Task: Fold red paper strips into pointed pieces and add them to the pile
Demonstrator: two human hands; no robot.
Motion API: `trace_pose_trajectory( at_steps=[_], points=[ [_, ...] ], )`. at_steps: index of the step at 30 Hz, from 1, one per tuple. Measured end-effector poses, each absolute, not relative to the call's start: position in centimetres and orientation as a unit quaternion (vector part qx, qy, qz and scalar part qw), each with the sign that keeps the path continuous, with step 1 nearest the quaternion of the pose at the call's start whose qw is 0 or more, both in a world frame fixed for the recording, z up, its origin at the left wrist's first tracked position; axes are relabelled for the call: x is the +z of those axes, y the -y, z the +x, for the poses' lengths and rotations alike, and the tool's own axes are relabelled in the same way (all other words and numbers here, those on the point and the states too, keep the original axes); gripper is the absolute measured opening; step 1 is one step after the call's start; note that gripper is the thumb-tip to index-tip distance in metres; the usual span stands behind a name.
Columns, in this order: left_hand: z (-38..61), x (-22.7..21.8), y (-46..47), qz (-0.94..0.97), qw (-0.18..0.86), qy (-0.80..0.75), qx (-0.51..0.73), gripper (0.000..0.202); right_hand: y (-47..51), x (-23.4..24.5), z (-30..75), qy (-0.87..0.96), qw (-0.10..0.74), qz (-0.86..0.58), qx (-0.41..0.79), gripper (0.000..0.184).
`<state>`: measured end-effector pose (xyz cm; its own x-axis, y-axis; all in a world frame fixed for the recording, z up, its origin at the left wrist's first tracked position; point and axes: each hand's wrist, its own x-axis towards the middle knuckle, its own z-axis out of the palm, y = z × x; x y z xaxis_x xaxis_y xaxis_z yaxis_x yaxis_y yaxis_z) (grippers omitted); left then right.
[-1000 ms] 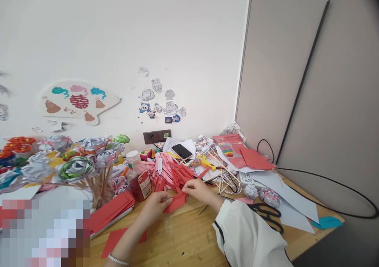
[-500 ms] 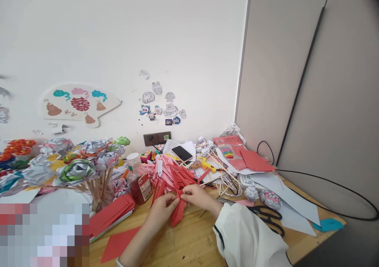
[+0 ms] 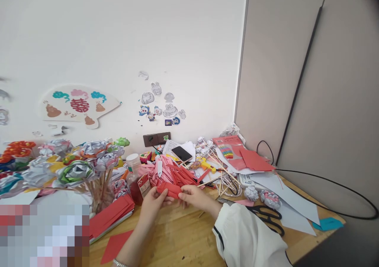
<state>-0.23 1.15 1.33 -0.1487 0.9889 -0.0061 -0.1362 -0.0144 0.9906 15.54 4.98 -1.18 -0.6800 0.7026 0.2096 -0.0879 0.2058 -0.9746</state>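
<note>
Between my two hands is a piece of folded red paper (image 3: 169,189), held level just above the front of the table. My left hand (image 3: 158,200) pinches its left end, thumb on top. The right end is gripped by my right hand (image 3: 191,196), its thumb pressed on the paper and its other fingers partly hidden behind. Right behind the hands lies a heap of pink and red paper strips (image 3: 166,170). A small red box (image 3: 144,185) and a jar with a white lid (image 3: 134,168) stand beside my left hand.
Paper flowers on sticks (image 3: 77,172) crowd the left. Red paper sheets (image 3: 114,215) lie in a stack near my left forearm. Right of my hands are black-handled scissors (image 3: 268,217), a bead string (image 3: 229,186), a yellow glue gun (image 3: 209,165) and white paper (image 3: 290,196). A phone (image 3: 181,154) lies behind.
The red paper, which hung down toward me between my fingers, is now turned sideways and spans both hands. My left hand has shifted slightly up and left; the right has barely moved.
</note>
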Motion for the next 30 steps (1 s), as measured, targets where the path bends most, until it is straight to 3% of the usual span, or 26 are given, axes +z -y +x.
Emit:
trace_pose_trajectory(
  at_steps=[5,13,22,30],
  points=[
    [-0.2,1.1,-1.2,0.419,0.513,-0.516,0.543,0.025,-5.4,-1.1,15.4,0.680,0.369,-0.229,0.591,0.028],
    [-1.2,1.2,-1.2,0.576,0.357,-0.522,0.517,0.022,-5.9,-1.4,15.9,0.673,0.370,-0.237,0.595,0.027],
    [-1.7,1.1,-1.4,0.520,0.518,-0.478,0.483,0.046,-5.6,-0.6,16.4,0.633,0.389,-0.209,0.636,0.033],
    [-1.6,1.9,-0.7,0.465,0.565,-0.443,0.518,0.032,-5.4,-0.6,16.2,0.615,0.434,-0.183,0.633,0.032]
  ],
)
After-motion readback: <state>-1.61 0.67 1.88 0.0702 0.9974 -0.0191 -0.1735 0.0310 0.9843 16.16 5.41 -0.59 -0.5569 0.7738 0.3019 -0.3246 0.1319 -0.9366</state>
